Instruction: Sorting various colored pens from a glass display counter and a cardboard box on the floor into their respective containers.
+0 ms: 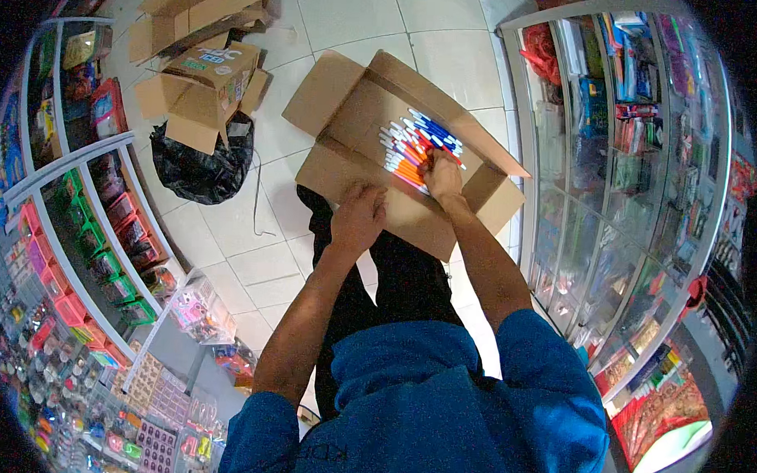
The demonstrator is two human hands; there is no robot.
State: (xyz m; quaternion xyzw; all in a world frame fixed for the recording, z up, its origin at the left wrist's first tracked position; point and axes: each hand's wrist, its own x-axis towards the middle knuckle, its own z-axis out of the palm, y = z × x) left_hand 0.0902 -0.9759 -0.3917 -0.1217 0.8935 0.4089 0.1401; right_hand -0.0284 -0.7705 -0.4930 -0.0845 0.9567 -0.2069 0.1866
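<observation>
An open cardboard box [358,114] lies in front of me with its flaps folded outward. Inside it rests a pile of slim pens or markers [413,147], white with blue, red, purple and orange parts. My right hand [443,175] reaches over the near wall into the pile, fingers bent at the red and orange ones; whether it grips any is hard to make out. My left hand [358,217] is at the near flap of the box, its fingers curled, and what lies under them is hidden.
Another open carton [202,99] sits on a black plastic bag [202,168] on the tiled floor, with more cardboard [198,14] behind. Glass display cabinets [605,200] stand close on the right. Shelves with green and red baskets [91,239] line the left.
</observation>
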